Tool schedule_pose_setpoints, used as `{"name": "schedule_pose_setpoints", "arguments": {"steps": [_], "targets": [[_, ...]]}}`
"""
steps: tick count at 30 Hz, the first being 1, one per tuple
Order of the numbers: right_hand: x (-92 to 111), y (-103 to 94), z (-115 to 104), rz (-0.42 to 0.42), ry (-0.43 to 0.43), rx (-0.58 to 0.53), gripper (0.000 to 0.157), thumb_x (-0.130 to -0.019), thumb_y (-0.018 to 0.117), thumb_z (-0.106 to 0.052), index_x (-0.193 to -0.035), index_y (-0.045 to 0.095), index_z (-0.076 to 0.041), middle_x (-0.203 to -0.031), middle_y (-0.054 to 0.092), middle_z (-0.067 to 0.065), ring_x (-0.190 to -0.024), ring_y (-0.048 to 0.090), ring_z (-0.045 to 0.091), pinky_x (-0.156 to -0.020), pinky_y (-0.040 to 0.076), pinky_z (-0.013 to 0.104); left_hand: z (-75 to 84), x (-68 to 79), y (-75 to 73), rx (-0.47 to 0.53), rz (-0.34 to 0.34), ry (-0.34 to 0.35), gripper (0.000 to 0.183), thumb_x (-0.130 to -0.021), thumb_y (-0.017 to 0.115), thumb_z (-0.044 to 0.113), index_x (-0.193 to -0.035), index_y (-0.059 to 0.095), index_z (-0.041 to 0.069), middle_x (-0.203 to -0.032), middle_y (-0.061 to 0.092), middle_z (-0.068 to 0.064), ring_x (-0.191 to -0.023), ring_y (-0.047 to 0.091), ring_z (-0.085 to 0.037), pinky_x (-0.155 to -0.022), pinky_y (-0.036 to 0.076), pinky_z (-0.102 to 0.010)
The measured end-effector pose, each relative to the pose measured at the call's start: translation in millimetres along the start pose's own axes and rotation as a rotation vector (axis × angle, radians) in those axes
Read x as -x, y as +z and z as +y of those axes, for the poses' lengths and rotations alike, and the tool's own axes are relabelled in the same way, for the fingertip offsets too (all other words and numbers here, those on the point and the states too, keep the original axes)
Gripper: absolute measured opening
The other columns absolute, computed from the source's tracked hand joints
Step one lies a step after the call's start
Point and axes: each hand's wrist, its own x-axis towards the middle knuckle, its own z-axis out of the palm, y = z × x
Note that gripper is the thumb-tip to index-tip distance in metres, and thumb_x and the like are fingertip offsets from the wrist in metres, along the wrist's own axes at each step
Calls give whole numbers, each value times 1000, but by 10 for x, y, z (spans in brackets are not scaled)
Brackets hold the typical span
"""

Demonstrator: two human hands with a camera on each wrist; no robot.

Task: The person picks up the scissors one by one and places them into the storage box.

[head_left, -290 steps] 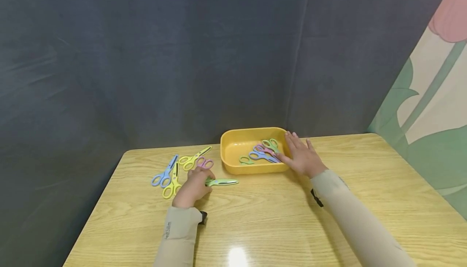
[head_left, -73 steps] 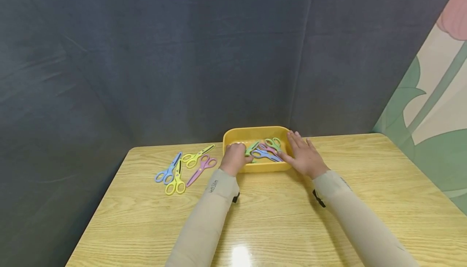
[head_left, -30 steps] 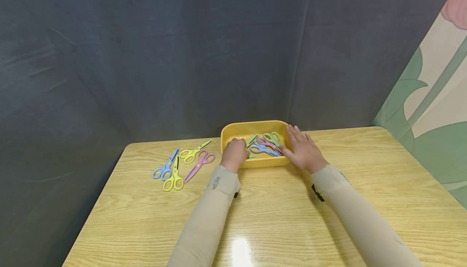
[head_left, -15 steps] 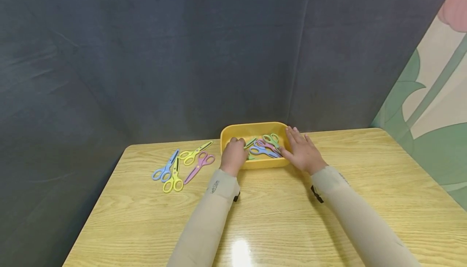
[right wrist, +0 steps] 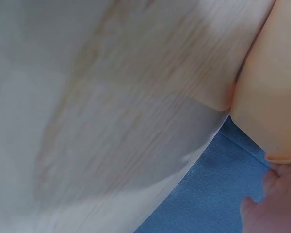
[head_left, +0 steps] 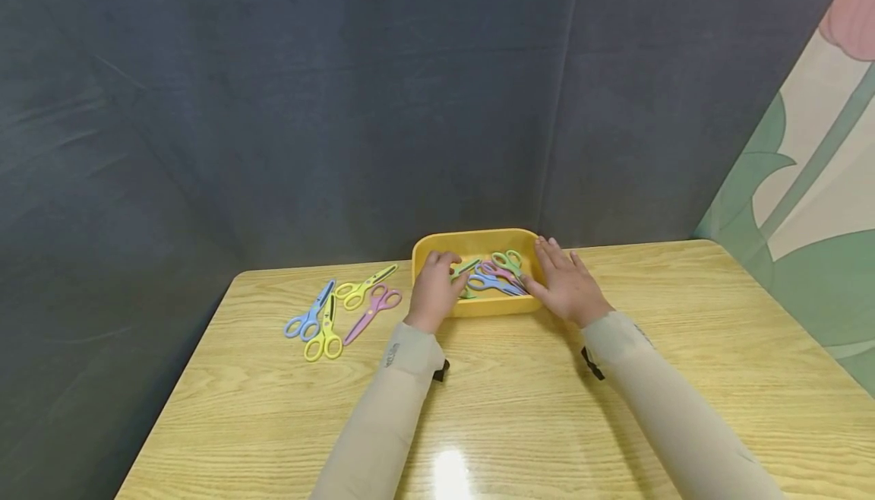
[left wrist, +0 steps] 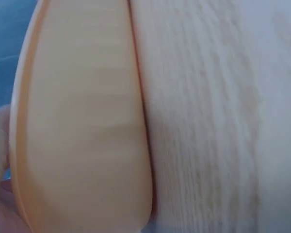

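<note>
My left hand (head_left: 434, 291) reaches over the left front of the yellow tub (head_left: 437, 240), its fingers loosened. Just beyond the fingertips lies a pair of green scissors (head_left: 467, 267) in the tub. Also inside are blue scissors (head_left: 484, 282), pink scissors (head_left: 506, 274), another green pair (head_left: 509, 261) and a green part (head_left: 468, 294) near the front wall. Flat against the tub's right rim rests my right hand (head_left: 567, 287), fingers spread. The left wrist view shows the tub's outer wall (left wrist: 87, 116); the right wrist view catches its corner (right wrist: 271, 87) beside my fingers.
Left of the tub on the wooden table (head_left: 260, 409) lie blue scissors (head_left: 314, 314), yellow scissors (head_left: 326, 333), a second yellow pair (head_left: 362, 289) and pink scissors (head_left: 372, 313). A dark curtain (head_left: 383, 105) hangs behind the table's back edge.
My left hand has carried the green scissors from the table into the tub. Within the last half second its curled fingers have loosened. The right hand has stayed at the rim.
</note>
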Motion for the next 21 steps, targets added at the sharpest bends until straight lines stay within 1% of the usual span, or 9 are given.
{"name": "schedule_pose_setpoints", "arguments": {"steps": [2,6,8,10,13,16,18,21], "targets": [[3,0,9,3,2,-3,80,-106,38,-48,-159,14,6,-167,11,22,-154,9,40,-121,5,61,-15,5,-16,82,1,6,29,-99,67,18,-123,67,1,-121,58,-16,-103,65,-27,-83,56,-39],[9,2,19,6,6,-3,80,-106,38,-49,-159,14,6,-168,11,21,-154,9,39,-121,4,60,-76,13,-48,240,38,17,27,-100,65,14,-122,67,-1,-125,55,-17,-105,63,-30,-89,55,-41],[13,-1,17,9,4,-7,80,-106,39,-49,-159,14,6,-168,11,21,-154,9,39,-121,5,61,-110,28,-74,290,57,21,25,-100,65,13,-121,67,0,-126,54,-17,-105,63,-30,-90,55,-41],[14,-2,21,13,3,-11,80,-106,40,-48,-159,15,6,-168,12,21,-154,10,39,-121,5,61,-142,58,-106,327,61,16,25,-100,65,12,-122,67,1,-129,53,-17,-108,62,-32,-93,54,-42],[14,-2,27,16,1,-16,80,-106,41,-48,-159,15,6,-167,12,21,-154,10,39,-121,6,61,-175,128,-167,327,50,7,25,-100,65,13,-122,67,2,-130,52,-17,-112,60,-33,-97,52,-43],[10,8,38,16,2,-13,82,-105,41,-50,-159,14,6,-168,11,21,-154,9,39,-121,5,61,-194,206,-228,315,41,5,26,-99,65,13,-123,67,2,-131,52,-18,-116,58,-35,-100,50,-47],[4,18,38,18,-2,-20,84,-105,41,-52,-160,13,5,-168,11,20,-155,8,39,-121,3,60,-206,258,-265,303,47,7,25,-99,65,12,-122,67,2,-131,53,-18,-116,58,-36,-100,50,-49],[-1,25,35,17,-7,-25,86,-104,40,-54,-160,12,4,-168,10,20,-155,8,38,-122,2,59,-219,311,-314,289,71,7,24,-98,65,10,-120,67,0,-130,54,-19,-115,58,-38,-100,50,-49]]}}
